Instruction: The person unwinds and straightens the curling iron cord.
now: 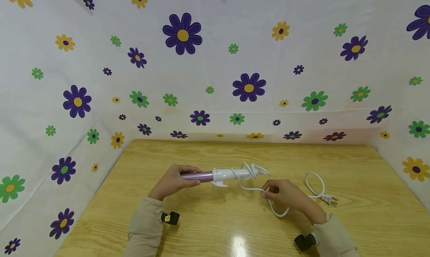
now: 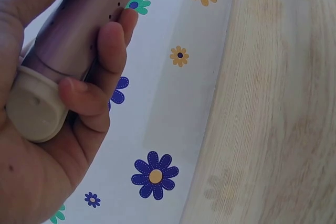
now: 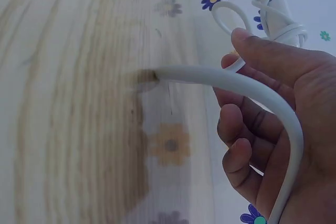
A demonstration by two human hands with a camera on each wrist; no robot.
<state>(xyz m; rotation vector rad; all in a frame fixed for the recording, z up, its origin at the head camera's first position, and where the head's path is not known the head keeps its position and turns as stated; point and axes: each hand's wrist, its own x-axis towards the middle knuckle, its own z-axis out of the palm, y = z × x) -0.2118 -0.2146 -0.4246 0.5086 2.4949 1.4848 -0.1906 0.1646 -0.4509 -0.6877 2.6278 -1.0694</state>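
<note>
A curling iron with a purple barrel [image 1: 201, 176] and a white handle [image 1: 224, 174] is held level above the table. My left hand [image 1: 174, 182] grips it by the barrel. The left wrist view shows rows of small holes in the barrel and a white end cap [image 2: 38, 106] by the palm. A white cord [image 1: 253, 189] is wound in loops around the handle's far end. My right hand [image 1: 285, 192] pinches that cord between thumb and forefinger. In the right wrist view, a length of cord [image 3: 231, 81] arcs across the palm, the other fingers loosely bent.
The cord's two-pin plug [image 1: 327, 199] lies on the wooden table [image 1: 215, 227] to the right of my right hand, beside a loop of cord. White cloth with printed flowers [image 1: 215, 62] stands behind the table and along both sides.
</note>
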